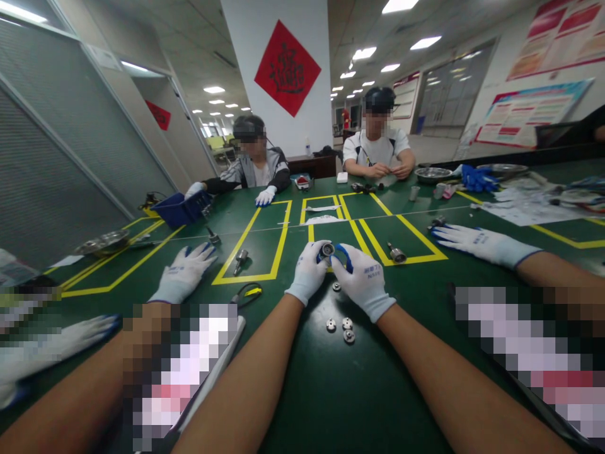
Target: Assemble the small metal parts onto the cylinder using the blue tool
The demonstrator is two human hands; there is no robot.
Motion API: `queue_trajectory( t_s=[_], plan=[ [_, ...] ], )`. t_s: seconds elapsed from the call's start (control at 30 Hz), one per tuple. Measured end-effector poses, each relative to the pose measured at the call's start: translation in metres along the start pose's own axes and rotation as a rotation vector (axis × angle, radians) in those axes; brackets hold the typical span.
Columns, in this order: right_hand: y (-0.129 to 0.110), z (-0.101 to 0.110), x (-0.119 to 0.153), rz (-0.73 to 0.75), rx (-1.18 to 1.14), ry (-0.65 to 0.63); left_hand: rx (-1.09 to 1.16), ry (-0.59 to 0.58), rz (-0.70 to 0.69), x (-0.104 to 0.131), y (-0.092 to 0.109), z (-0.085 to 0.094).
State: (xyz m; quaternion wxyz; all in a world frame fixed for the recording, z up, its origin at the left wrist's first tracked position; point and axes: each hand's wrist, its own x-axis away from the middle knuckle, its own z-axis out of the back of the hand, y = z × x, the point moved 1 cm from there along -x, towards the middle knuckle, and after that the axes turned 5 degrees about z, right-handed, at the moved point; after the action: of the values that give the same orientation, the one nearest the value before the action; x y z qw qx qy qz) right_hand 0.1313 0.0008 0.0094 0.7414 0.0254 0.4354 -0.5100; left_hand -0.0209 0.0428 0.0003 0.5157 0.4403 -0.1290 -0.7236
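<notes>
My left hand [309, 272], in a white glove with blue fingertips, is closed round a dark round metal part [327, 251] whose ringed end faces up. Beside it my right hand [362, 277], gloved alike, has its thumb and fingers curled close to that part; whether it holds anything small is hidden. Just below the hands lies a small metal disc [336, 286]. Nearer to me on the green table [321, 391] are more such discs: one at the left [331, 325], one at the right [347, 323] and one below it [348, 336].
Metal tools lie inside yellow tape outlines, one at left [241, 261], one at right [397, 253]. Other people's gloved hands rest at left [184, 274] and right [486, 244]. Two people sit opposite. A blue bin [177, 211] stands far left; a cable loop [248, 294] lies nearer.
</notes>
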Motion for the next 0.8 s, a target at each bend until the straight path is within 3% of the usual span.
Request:
queue_trajectory(
  t_s=[0.17, 0.3, 0.47, 0.6, 0.8],
  plan=[
    [0.009, -0.006, -0.003, -0.033, 0.059, -0.053, -0.032, -0.116, -0.046, 0.001, 0.003, -0.004],
    [0.01, -0.007, -0.003, -0.033, 0.049, -0.078, -0.036, -0.143, -0.067, 0.002, 0.005, -0.007],
    [0.014, -0.008, -0.004, -0.071, 0.064, -0.05, -0.066, -0.121, 0.004, 0.001, 0.003, -0.008],
    [0.019, -0.01, -0.005, -0.111, 0.071, -0.016, -0.138, -0.006, 0.139, 0.001, 0.004, -0.003],
    [0.017, -0.009, -0.006, -0.105, 0.096, -0.061, -0.207, 0.045, 0.291, 0.001, 0.006, 0.003]
  ],
)
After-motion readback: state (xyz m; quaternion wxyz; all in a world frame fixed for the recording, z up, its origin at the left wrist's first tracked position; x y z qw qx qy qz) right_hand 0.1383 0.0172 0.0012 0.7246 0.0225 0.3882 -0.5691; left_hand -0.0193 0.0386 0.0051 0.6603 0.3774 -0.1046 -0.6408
